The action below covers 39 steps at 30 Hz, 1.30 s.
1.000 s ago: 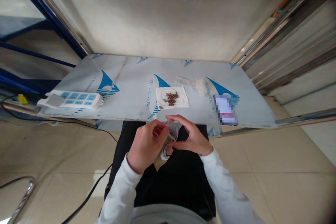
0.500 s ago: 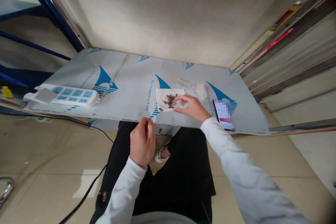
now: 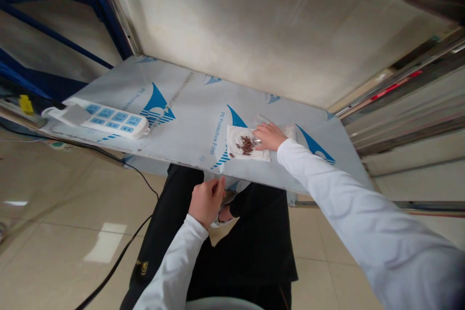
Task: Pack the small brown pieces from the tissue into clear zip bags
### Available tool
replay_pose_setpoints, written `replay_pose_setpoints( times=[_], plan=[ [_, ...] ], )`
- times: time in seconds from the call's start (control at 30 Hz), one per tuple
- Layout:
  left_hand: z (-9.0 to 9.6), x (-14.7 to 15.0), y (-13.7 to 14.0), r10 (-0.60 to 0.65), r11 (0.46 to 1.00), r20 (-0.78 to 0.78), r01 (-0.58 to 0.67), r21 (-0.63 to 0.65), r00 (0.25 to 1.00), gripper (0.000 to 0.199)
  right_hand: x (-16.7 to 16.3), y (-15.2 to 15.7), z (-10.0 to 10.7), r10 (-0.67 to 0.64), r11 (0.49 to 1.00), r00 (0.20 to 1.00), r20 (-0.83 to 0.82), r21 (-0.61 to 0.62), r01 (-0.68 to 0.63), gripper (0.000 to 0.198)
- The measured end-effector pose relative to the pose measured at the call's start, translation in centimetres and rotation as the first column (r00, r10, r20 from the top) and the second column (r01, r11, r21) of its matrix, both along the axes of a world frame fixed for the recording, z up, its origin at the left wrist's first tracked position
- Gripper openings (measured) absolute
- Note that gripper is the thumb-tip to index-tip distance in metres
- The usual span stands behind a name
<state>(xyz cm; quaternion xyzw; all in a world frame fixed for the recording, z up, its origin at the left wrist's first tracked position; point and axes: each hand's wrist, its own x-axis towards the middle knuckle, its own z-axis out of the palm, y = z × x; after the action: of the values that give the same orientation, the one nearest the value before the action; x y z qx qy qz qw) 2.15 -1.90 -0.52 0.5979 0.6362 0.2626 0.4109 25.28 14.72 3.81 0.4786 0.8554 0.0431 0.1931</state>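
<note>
A white pad, cloth or paper, lies near the front edge of the film-covered tabletop. On it is a loose heap of small brown pieces, too small to name surely. My right hand reaches over the pad's far right side, fingers curled down. A small clear, shiny piece shows under its fingertips; most of it is hidden. My left hand is closed, thumb against the fingers, above my lap and just before the table edge. Whatever it may hold is hidden.
Clear plastic wrapping lies just behind my right hand. At the table's left is a white power strip with blue sockets. A black cable hangs down on the left. Blue rack posts stand beyond.
My right hand has moved from a pinch over the heap to the pad's far right side, palm turned down. The view has tilted; my right sleeve now covers the phone's place.
</note>
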Motion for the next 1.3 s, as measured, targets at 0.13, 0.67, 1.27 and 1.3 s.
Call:
replay_pose_setpoints(
  times=[0.13, 0.67, 1.27, 1.3],
  plan=[
    [-0.1, 0.0, 0.2, -0.017, 0.999, -0.015, 0.017, -0.030, 1.000, 0.045, -0.1, -0.4, 0.3, 0.043, 0.998, 0.996, 0.074, 0.034, -0.045, 0.040],
    [-0.1, -0.3, -0.6, -0.067, 0.994, -0.099, 0.058, -0.090, 0.993, 0.041, -0.8, -0.9, 1.7, 0.227, 0.967, 0.951, 0.211, 0.070, -0.246, 0.029],
    [0.2, -0.5, -0.3, -0.087, 0.992, -0.194, 0.066, -0.109, 0.977, 0.038, -4.6, -0.5, 1.5, 0.245, 0.965, 0.938, 0.247, 0.028, -0.259, 0.021],
    [0.2, -0.5, -0.4, -0.087, 0.991, -0.197, 0.066, -0.114, 0.977, 0.037, -4.4, -0.5, 1.5, 0.229, 0.970, 0.945, 0.232, 0.032, -0.243, 0.021]
  ],
)
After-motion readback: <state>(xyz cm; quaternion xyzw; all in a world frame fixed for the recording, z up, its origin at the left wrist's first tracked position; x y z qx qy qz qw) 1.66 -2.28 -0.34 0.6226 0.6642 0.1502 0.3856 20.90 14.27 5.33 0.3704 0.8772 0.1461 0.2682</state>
